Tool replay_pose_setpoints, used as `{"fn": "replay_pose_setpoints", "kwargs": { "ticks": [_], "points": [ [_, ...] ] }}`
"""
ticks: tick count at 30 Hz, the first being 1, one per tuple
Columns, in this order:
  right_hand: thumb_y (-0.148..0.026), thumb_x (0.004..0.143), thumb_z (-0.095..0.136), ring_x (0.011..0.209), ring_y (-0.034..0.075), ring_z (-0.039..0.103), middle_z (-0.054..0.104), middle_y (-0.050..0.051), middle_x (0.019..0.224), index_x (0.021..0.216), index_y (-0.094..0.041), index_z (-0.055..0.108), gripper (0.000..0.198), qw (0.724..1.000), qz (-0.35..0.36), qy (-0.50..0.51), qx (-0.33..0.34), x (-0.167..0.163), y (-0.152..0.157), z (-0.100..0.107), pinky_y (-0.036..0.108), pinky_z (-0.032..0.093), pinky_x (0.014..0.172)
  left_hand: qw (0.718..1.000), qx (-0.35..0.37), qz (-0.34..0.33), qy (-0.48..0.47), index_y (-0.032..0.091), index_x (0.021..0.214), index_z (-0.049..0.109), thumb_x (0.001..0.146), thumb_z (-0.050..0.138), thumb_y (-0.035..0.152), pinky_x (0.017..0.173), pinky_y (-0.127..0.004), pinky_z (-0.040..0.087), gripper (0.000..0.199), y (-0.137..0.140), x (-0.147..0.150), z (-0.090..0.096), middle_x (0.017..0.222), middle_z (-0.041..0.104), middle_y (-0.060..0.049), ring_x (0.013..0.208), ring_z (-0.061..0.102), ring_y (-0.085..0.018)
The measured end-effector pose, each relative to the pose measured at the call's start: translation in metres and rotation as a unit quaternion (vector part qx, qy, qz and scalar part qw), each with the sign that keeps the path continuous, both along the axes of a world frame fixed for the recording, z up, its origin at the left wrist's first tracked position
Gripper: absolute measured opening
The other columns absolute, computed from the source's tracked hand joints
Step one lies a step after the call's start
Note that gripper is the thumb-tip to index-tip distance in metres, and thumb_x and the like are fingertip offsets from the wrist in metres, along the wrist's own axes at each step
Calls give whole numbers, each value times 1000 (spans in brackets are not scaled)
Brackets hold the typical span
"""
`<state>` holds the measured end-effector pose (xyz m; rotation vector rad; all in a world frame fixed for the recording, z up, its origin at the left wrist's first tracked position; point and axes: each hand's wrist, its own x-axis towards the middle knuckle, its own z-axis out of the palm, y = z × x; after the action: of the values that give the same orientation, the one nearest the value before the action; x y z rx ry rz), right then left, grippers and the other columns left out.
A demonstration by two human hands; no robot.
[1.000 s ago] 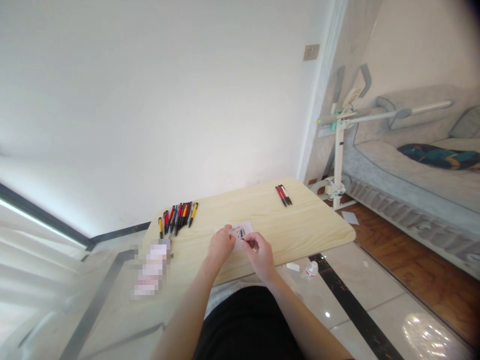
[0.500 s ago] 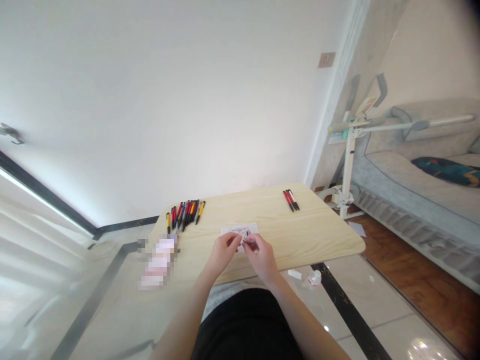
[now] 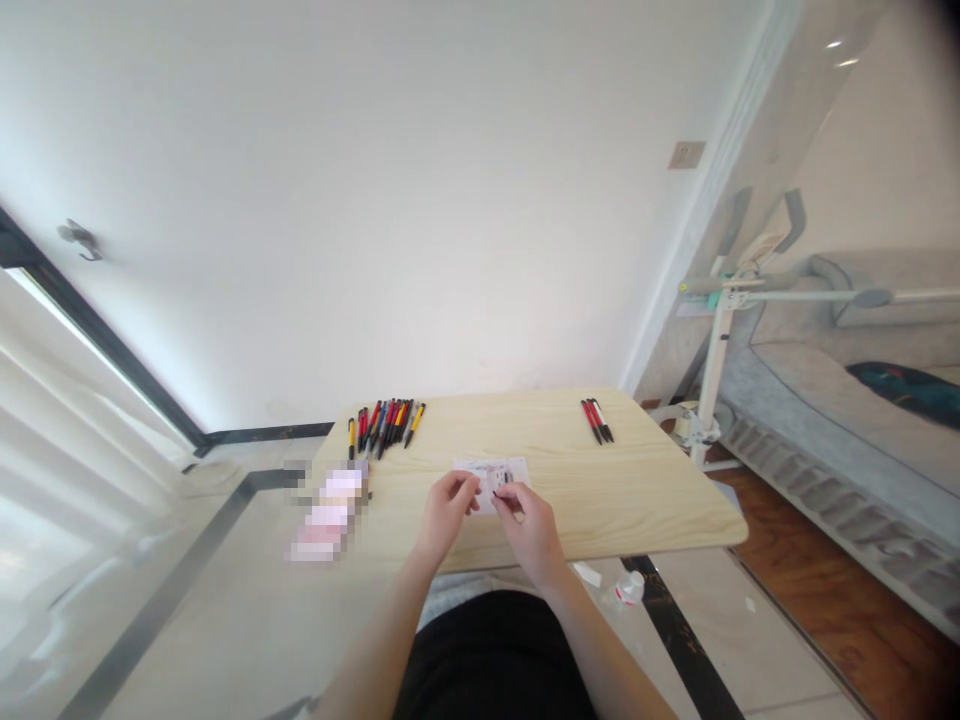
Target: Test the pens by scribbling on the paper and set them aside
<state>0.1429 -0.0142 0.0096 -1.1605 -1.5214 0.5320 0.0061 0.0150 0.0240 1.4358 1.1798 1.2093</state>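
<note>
A small printed sheet of paper lies on the table in front of me, partly covered by my hands. Over its left side is my left hand, thumb and fingers drawn together in a pinch. My right hand pinches above the sheet's right side, with a tiny dark spot at its fingertips. Whatever either hand holds is too small to name. The fingertips of the two hands are a short way apart.
Several pens in red, yellow, black and blue lie at the table's back left. A few more pens lie at the back right. Blurred pink items are at the left edge. Below the table, a plastic bottle is on the floor.
My hands have moved slightly apart, showing more of the sheet between them. The whole view has shifted, so the table appears a little lower and further right.
</note>
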Motion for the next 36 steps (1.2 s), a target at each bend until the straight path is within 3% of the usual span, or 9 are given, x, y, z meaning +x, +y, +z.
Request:
{"fn": "replay_pose_setpoints", "kwargs": {
  "ticks": [5, 11, 19, 23, 28, 31, 36],
  "points": [
    [-27, 74, 54, 66, 16, 60, 64, 4, 72, 75, -18, 61, 12, 999, -37, 12, -22, 16, 4, -4, 27, 49, 64, 996, -10, 62, -57, 14, 75, 53, 73, 52, 38, 47, -22, 40, 24, 2, -16, -9, 68, 62, -4, 49, 53, -10],
    [-30, 70, 58, 73, 20, 63, 67, 8, 79, 81, -15, 64, 20, 987, -74, 123, -67, 36, 16, -21, 34, 51, 70, 987, -9, 133, -90, 13, 77, 55, 71, 52, 42, 46, -22, 40, 30, 5, -31, -19, 71, 63, -5, 47, 50, -8],
    [-32, 69, 59, 66, 18, 64, 68, 8, 78, 87, -13, 63, 26, 975, -60, 192, -97, 38, 17, -25, 31, 53, 64, 995, 3, 92, -38, 13, 79, 59, 71, 53, 42, 47, -23, 41, 31, 2, -29, -23, 68, 61, -4, 49, 51, -10],
    [-33, 71, 58, 60, 17, 62, 67, 7, 70, 85, -13, 64, 25, 980, -54, 167, -98, 36, 13, -24, 29, 52, 59, 996, 14, 75, 42, 14, 84, 63, 72, 52, 41, 55, -27, 44, 32, -1, -25, -24, 69, 62, -4, 55, 54, -13],
    [-33, 73, 56, 64, 18, 62, 67, 7, 73, 80, -15, 65, 22, 991, -61, 96, -65, 33, 10, -22, 30, 51, 62, 980, 99, 50, 165, 18, 82, 66, 76, 49, 36, 72, -31, 44, 26, -4, -21, -25, 80, 63, -7, 76, 56, -18],
    [-31, 74, 55, 69, 18, 61, 67, 6, 76, 80, -17, 66, 19, 996, -59, 43, -52, 31, 7, -20, 30, 49, 66, 966, 114, 45, 230, 19, 85, 67, 79, 45, 34, 71, -30, 44, 28, -6, -20, -24, 79, 59, -6, 75, 55, -18],
    [-30, 74, 54, 58, 16, 56, 66, 5, 73, 79, -18, 66, 17, 996, -59, -58, -38, 27, 3, -15, 28, 46, 58, 946, 140, 11, 293, 20, 89, 66, 82, 42, 32, 72, -28, 43, 29, -10, -18, -22, 77, 57, -6, 75, 55, -17]
  ]
}}
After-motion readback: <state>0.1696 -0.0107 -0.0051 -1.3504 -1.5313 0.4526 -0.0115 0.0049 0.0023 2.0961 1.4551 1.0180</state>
